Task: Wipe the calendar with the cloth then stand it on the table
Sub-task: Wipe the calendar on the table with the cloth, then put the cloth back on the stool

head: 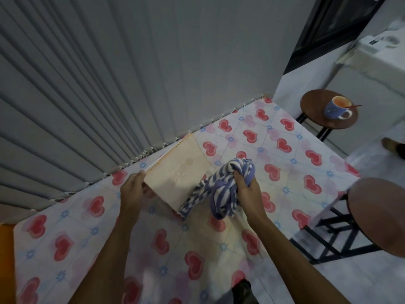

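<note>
Left hand point(133, 187) grips the calendar point(175, 172), spiral edge toward the wall; right hand point(245, 185) bunches the cloth point(221, 189) against its near end.

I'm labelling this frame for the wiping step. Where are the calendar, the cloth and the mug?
calendar point(175, 172): head view, on its pale front cover.
cloth point(223, 189): head view, on the striped bunch beside the gripping fingers.
mug point(334, 109): head view, on its blue side wall.

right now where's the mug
In the head view the mug is off the table, at upper right, standing on the small round stool beyond the table's far right corner, with a thin stick resting in it.
</note>
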Available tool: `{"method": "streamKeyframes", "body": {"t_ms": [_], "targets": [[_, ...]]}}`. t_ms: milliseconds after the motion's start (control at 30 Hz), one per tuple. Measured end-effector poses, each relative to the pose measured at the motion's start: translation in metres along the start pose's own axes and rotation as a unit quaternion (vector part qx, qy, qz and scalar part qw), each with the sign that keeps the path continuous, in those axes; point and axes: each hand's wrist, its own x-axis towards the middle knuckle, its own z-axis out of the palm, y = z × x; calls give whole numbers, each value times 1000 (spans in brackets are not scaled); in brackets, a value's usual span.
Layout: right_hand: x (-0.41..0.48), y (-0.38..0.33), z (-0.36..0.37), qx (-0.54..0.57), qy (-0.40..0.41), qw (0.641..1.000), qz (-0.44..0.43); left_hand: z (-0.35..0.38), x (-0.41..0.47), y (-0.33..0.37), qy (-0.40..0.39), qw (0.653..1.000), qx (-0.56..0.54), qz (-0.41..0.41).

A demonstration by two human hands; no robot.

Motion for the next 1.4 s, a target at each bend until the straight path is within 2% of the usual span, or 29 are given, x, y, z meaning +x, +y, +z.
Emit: {"method": "streamKeyframes", "body": {"t_ms": [267, 400, 567, 800, 867, 933, 1000, 1100, 1200, 1300, 1400], "targets": [[-5, -25, -22, 76, 40, 996, -26, -23, 12, 6, -36, 998, 41, 18], [-8, -31, -22, 52, 50, 997, -21, -19, 0, -7, -63, 996, 58, 19], [-13, -26, -17, 38, 35, 998, -40, -16, -13, -9, -107, 988, 94, 66], [-22, -20, -13, 8, 52, 998, -30, -21, -34, -1, -97, 964, 208, 133], [-24, -22, -14, 16, 55, 998, -30, -21, -35, 3, -51, 945, 287, 149], [-26, -22, -17, 16, 52, 998, -38, -15, -39, 10, 28, 896, 393, 206], [-27, -20, -22, 13, 59, 997, -42, 1, -48, 19, 48, 838, 445, 311], [-28, -18, -41, -35, 69, 995, -54, 46, -70, 32, -5, 773, 465, 431], [-24, -18, -80, -83, 63, 991, -82, 107, -101, 41, -83, 738, 433, 512], [-16, -26, -143, -130, 80, 981, -118, 173, -133, 46, -199, 737, 410, 500], [-4, -36, -225, -143, 108, 976, -126, 249, -169, 48, -279, 724, 425, 467]]}}
